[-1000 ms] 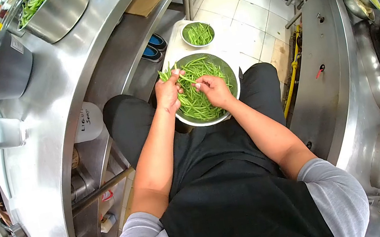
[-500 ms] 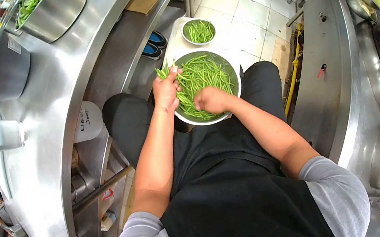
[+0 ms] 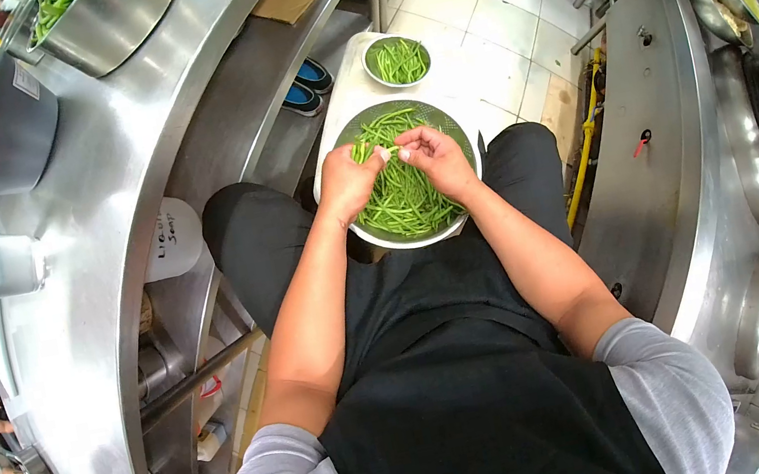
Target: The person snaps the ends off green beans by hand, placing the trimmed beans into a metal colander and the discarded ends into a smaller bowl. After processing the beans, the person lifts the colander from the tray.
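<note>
Between my knees, a large metal colander (image 3: 460, 126) full of green beans (image 3: 409, 201) rests on a pale stool (image 3: 344, 91). Above the beans my left hand (image 3: 355, 178) is closed around several green beans, their ends poking out past the thumb. My right hand (image 3: 437, 160) meets it fingertip to fingertip, pinching the end of one green bean that stretches between the two hands. Just beyond the colander stands a smaller metal bowl (image 3: 401, 84), which also holds green beans.
On the steel counter (image 3: 99, 317) at left are a big steel pot (image 3: 114, 25), a grey pot (image 3: 5, 125) and a plastic tub (image 3: 4, 265). A white "liquid soap" container (image 3: 174, 241) sits below it. To the right runs a steel cooking station (image 3: 648, 88) with a yellow pipe (image 3: 586, 140).
My right hand has risen from the beans in the colander to meet my left hand. The left has moved slightly right and down, still gripping green beans.
</note>
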{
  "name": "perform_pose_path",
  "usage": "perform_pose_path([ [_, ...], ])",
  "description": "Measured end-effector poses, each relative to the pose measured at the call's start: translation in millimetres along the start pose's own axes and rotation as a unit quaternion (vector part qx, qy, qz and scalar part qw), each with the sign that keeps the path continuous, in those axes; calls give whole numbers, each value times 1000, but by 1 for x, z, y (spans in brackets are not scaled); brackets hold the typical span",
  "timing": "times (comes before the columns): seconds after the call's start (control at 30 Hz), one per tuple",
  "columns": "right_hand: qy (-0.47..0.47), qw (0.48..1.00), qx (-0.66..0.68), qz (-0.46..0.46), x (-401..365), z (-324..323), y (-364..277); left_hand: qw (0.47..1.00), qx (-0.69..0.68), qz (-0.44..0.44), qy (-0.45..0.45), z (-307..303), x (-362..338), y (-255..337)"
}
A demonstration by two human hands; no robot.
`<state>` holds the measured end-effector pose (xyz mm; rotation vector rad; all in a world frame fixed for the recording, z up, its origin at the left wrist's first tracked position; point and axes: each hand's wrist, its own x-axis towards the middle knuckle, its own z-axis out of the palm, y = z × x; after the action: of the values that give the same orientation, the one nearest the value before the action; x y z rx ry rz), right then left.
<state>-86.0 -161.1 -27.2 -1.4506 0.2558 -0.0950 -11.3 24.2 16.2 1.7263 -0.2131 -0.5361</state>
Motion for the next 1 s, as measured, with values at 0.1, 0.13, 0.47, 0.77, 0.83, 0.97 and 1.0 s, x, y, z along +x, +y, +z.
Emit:
perform_pose_path([
  [0.1,-7,1000,-1,-10,-1,2,7,999,6,-3,-33,0,-2,0],
  [0.13,9,1000,-29,-7,-2,1,7,997,54,18,-42,-1,-2,-2],
  [0.47,-271,940,-165,125,-9,-22,-18,961,259,90,36,-20,5,-2],
  [0.77,19,849,-528,26,1,-1,20,994,-13,-40,106,-12,9,10],
  [0.83,-14,821,-569,42,-6,7,26,978,-127,-103,126,-14,16,3],
  [0.97,60,798,-599,4,0,17,34,968,-170,-137,124,-11,11,-2],
  [1.0,86,871,-484,25,3,14,31,966,-170,-145,127,-9,12,-11],
])
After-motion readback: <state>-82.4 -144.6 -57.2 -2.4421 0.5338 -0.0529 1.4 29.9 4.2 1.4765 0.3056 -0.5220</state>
